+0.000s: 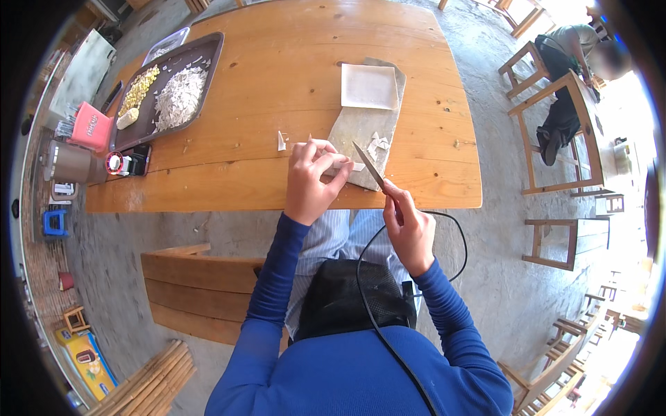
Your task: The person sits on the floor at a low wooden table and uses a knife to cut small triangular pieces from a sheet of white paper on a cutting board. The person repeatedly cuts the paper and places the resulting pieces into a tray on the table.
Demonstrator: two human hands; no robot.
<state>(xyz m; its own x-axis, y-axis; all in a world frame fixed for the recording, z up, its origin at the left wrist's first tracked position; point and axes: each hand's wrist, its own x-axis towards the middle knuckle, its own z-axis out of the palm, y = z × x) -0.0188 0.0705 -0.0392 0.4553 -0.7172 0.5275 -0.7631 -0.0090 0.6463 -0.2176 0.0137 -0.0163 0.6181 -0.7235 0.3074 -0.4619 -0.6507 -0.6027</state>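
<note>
My left hand (315, 182) has thumb and fingertips closed on the left end of a white strip (358, 166), low over a grey cutting slab (364, 125). The fingers hide part of the strip. In my right hand (411, 223) is a small pointed knife (368, 162), its blade slanting up and left above the slab, apart from the strip. Several small cut white pieces (378, 144) lie right of the blade. Flat on the slab's far end rests a square white sheet or stack of sheets (368, 86). A white scrap (281, 140) sits on the wood left of the slab.
On the wooden table (270, 67), a dark tray (214, 62) bears a heap of white flakes (182, 96) and yellow pieces (139, 89). A clear container (169, 42) and a pink utensil holder (91, 127) stand beside it. A black cable (367, 291) crosses my lap. Another person sits at right.
</note>
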